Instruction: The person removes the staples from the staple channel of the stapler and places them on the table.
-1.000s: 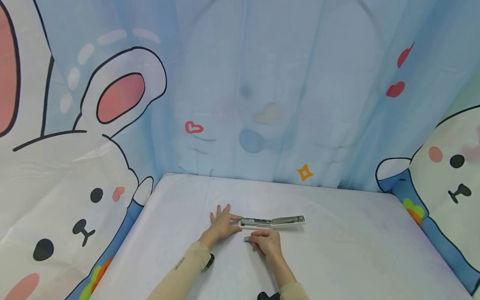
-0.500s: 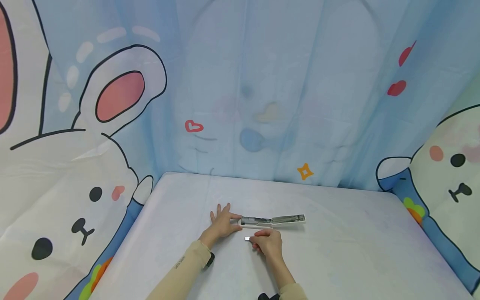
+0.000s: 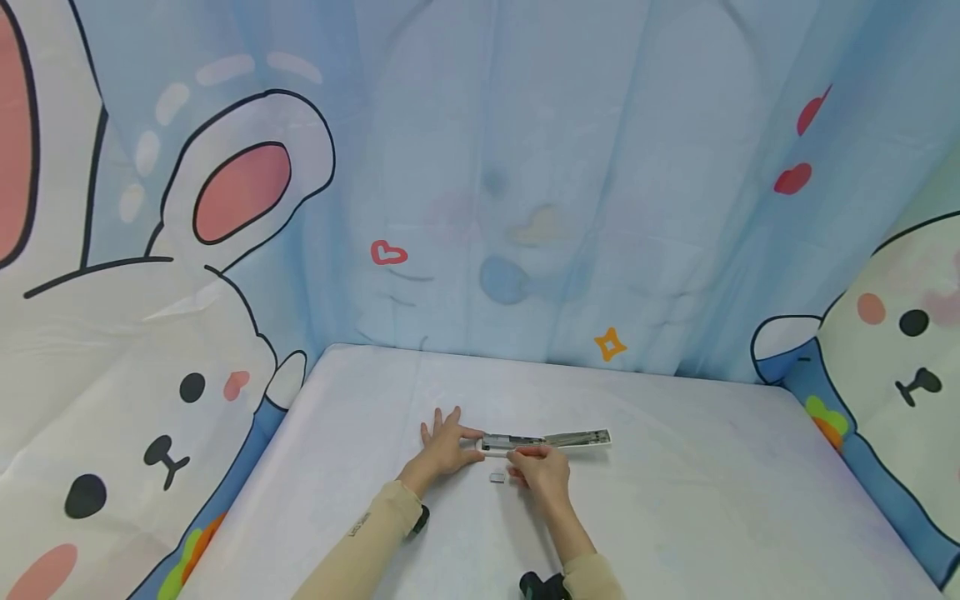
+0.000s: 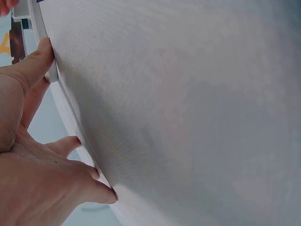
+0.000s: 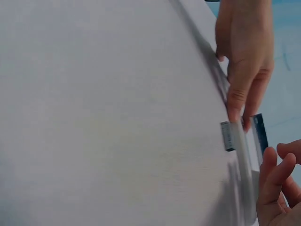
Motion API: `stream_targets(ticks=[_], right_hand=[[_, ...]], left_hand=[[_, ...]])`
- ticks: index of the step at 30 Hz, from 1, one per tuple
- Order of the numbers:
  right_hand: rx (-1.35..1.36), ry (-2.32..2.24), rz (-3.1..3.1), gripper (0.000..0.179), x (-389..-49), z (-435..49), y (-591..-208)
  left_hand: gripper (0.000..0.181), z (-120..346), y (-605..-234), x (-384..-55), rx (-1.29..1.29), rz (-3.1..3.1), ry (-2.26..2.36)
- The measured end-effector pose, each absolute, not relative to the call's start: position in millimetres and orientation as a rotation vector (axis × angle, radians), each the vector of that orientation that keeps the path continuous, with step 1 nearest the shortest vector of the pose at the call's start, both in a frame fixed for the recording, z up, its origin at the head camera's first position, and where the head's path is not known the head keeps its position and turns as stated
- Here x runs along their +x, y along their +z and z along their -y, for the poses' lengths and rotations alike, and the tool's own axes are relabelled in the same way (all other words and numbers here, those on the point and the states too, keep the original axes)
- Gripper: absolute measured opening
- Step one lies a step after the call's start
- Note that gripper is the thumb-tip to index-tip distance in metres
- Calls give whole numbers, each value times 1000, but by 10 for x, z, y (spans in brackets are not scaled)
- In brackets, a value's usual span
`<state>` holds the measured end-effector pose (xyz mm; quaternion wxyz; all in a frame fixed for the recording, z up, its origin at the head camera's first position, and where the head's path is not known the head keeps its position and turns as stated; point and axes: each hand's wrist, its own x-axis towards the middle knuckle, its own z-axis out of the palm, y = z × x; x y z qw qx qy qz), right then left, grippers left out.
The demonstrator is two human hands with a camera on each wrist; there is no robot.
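A long white stapler (image 3: 577,438) lies opened flat on the table, its metal inside showing and its two halves stretched left to right. My left hand (image 3: 444,446) pinches its left end between thumb and index finger; the other fingers spread on the cloth, as the left wrist view shows. My right hand (image 3: 543,473) is at the near side of the stapler's middle, fingertips overlapping its edge and bent with gaps between them in the right wrist view. A small grey staple strip (image 3: 497,477) rests on the table just in front of the stapler, apart from both hands.
A white cloth covers the table (image 3: 720,483). Behind it hangs a light blue curtain (image 3: 562,125) with printed rabbits and hearts. Dark straps sit on both wrists, below beige sleeves (image 3: 367,533).
My right hand has let go of the staple strip, leaving it on the table, and has moved slightly up and right to the stapler. My left hand stays in place.
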<state>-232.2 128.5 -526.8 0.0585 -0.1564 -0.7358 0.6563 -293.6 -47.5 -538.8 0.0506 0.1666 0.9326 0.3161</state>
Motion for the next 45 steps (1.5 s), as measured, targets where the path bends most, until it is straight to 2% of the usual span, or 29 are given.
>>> stream_targets(ticks=[7, 24, 45], right_hand=[[-503, 1986, 2211, 18, -2463, -1343, -5126], [-526, 1896, 2298, 17, -2616, -1429, -5148], [-457, 1717, 2429, 16, -2686, -1262, -5105]], left_hand=[[38, 479, -5415, -2942, 512, -2840, 951], [38, 487, -5433, -2917, 512, -2837, 977], [38, 488, -5389, -2948, 513, -2841, 978]])
